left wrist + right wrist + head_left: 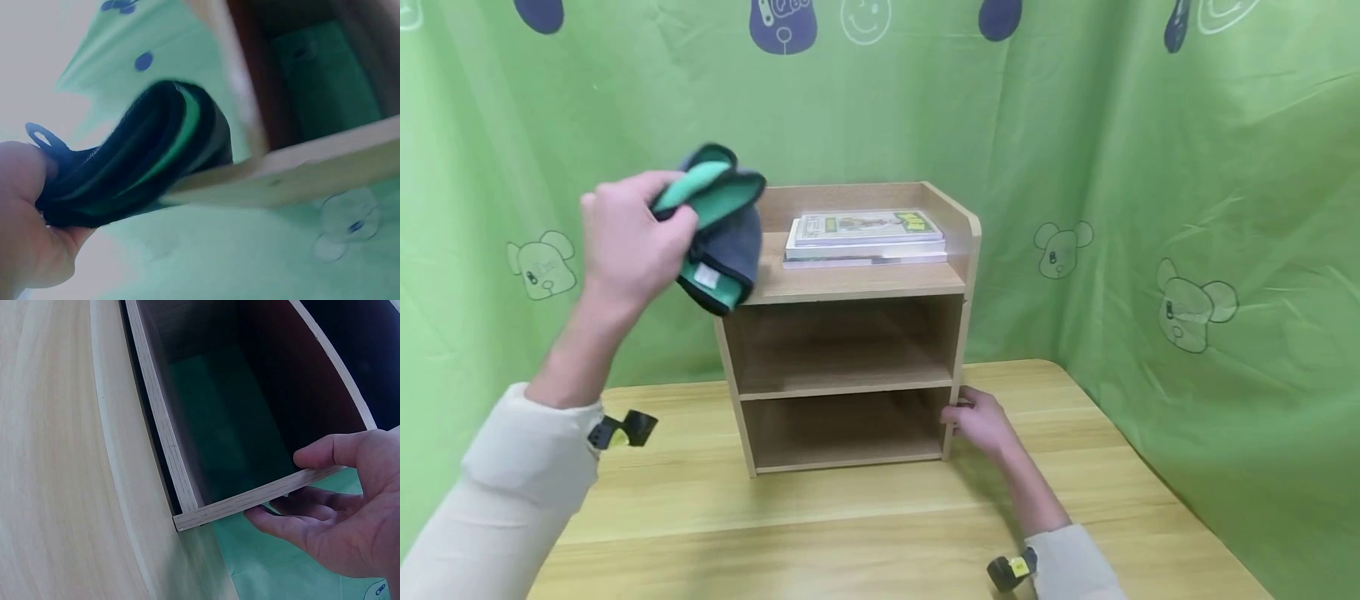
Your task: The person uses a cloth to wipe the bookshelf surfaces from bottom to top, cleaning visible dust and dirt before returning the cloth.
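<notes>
Folded in my left hand (634,242) is a green and grey cloth (733,237) with dark edging and a small white label. It is raised in front of the top left corner of a small wooden shelf unit (850,389). In the left wrist view the cloth (144,150) shows thick folds and a hanging loop, and overlaps the shelf's corner. Low on the shelf's right side, my right hand (985,423) grips the front edge of the side panel. The right wrist view shows the thumb inside that panel (256,495) and the other fingers outside it.
A short stack of books (865,242) lies on the shelf's top board, inside its raised back and side. The unit stands on a light wooden table (820,533). Green curtains (1247,192) with printed cartoon figures hang behind and along the right side.
</notes>
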Demonstrator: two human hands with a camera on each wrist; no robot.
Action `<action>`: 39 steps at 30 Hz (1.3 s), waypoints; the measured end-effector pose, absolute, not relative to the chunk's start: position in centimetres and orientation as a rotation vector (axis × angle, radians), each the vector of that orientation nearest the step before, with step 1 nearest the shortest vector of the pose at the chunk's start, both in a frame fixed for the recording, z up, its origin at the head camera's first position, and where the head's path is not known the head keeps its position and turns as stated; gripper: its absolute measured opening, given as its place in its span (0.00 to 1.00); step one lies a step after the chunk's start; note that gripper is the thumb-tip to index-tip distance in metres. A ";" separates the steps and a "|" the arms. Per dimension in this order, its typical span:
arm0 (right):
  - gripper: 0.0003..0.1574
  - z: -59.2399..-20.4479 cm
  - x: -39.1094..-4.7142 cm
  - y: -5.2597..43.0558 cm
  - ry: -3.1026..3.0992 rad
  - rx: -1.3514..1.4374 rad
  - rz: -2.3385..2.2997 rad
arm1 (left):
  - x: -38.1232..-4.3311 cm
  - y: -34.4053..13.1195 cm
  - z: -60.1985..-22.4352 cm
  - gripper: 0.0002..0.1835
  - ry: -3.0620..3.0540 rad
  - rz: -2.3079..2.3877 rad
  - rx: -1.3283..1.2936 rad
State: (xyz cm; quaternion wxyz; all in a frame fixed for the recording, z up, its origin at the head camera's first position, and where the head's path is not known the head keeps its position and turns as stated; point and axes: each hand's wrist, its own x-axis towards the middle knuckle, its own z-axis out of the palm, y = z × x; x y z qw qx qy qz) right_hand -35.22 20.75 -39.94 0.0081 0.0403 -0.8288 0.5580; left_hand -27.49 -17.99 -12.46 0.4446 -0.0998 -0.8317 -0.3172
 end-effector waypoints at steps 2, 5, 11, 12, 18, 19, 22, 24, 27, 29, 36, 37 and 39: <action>0.38 -40.0 -35.2 20.7 -2.585 0.127 1.745 | -27.2 -18.4 -10.9 0.20 -2.004 -0.762 -0.203; 0.39 -40.0 -35.3 20.7 -2.587 0.134 1.733 | -27.1 -19.0 -8.9 0.20 -1.883 -0.668 -0.191; 0.41 -39.8 -35.2 20.7 -2.611 0.131 1.692 | -27.0 -19.6 -7.0 0.19 -1.787 -0.429 -0.256; 0.41 -39.8 -35.2 20.7 -2.614 0.130 1.687 | -27.0 -19.5 -7.1 0.19 -1.809 -0.406 -0.259; 0.39 -39.7 -35.1 20.2 -2.611 0.148 1.694 | -27.2 -18.0 -9.9 0.17 -2.031 -0.317 -0.319; 0.38 -39.7 -35.1 20.2 -2.614 0.152 1.691 | -27.1 -17.6 -10.5 0.19 -2.075 -0.326 -0.324; 0.37 -39.7 -35.0 20.1 -2.627 0.147 1.669 | -26.9 -16.5 -12.1 0.26 -2.257 -0.385 -0.287; 0.38 -39.6 -35.0 20.0 -2.633 0.148 1.658 | -26.8 -15.9 -12.8 0.25 -2.351 -0.360 -0.257; 0.40 -39.6 -35.0 20.1 -2.629 0.142 1.665 | -26.7 -15.3 -13.7 0.21 -2.459 -0.275 -0.231; 0.41 -39.6 -35.1 20.1 -2.630 0.143 1.663 | -26.8 -15.1 -14.0 0.21 -2.506 -0.253 -0.231; 0.40 -39.7 -35.0 20.0 -2.637 0.151 1.657 | -26.7 -15.3 -13.3 0.59 -2.711 -0.440 -0.168; 0.40 -39.8 -35.1 20.0 -2.635 0.151 1.656 | -26.9 -15.3 -13.0 0.61 -2.727 -0.438 -0.162; 0.40 -39.8 -35.1 20.1 -2.631 0.152 1.655 | -27.6 -15.2 -12.7 0.59 -2.730 -0.432 -0.139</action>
